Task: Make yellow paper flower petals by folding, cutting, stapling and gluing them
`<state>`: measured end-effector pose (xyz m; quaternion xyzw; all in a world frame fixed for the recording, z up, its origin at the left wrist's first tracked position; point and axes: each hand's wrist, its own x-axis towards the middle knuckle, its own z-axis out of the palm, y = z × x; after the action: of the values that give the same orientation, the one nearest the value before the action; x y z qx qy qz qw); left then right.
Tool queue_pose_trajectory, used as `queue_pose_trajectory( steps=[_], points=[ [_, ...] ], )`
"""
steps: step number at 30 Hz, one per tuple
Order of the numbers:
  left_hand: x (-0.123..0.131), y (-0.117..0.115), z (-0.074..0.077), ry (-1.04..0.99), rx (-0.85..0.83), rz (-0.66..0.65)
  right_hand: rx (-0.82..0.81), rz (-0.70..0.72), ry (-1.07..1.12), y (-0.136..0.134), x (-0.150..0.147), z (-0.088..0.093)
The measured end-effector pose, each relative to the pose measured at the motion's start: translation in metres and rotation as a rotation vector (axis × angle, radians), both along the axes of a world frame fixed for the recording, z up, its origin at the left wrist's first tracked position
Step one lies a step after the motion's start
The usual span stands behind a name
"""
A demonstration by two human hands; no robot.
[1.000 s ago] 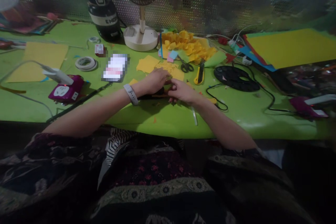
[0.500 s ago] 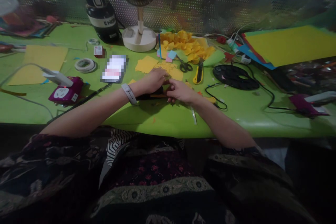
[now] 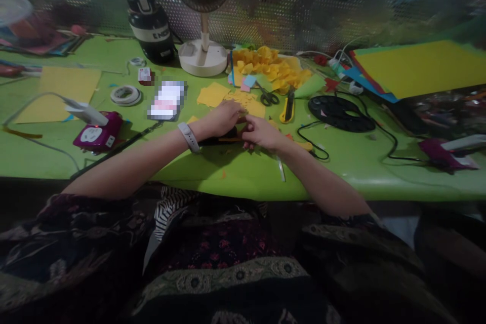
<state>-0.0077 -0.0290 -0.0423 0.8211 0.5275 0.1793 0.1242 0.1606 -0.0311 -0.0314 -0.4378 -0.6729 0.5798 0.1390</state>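
Observation:
In the middle of the table my left hand, with a pale watch band at its wrist, is closed, fingers bent forward and down. My right hand meets it fingertip to fingertip, its fingers curled in a pinch. Whatever lies between the fingertips is too small or hidden to name. Just beyond them are yellow paper pieces and a yellow sheet strewn with small scraps. A dark object shows partly beneath my left hand. Black-handled scissors and a yellow cutter knife lie beyond my right hand.
A heap of folded yellow paper sits behind. Left are a phone, a tape roll and a purple power socket. A fan and black bottle stand at the back. A black palette is on the right.
Both hands hold nearly the same place and pose, with only slight finger movement. The whole view has shifted a little, so things on the left appear slightly further right.

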Motion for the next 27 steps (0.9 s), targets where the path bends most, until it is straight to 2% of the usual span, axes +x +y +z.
queue_pose_trajectory(
  steps=[27],
  points=[
    [0.0015, -0.0049, 0.0065, 0.028, -0.042, 0.032, 0.019, 0.000, 0.021, -0.0018, -0.0002, -0.0004]
  ],
)
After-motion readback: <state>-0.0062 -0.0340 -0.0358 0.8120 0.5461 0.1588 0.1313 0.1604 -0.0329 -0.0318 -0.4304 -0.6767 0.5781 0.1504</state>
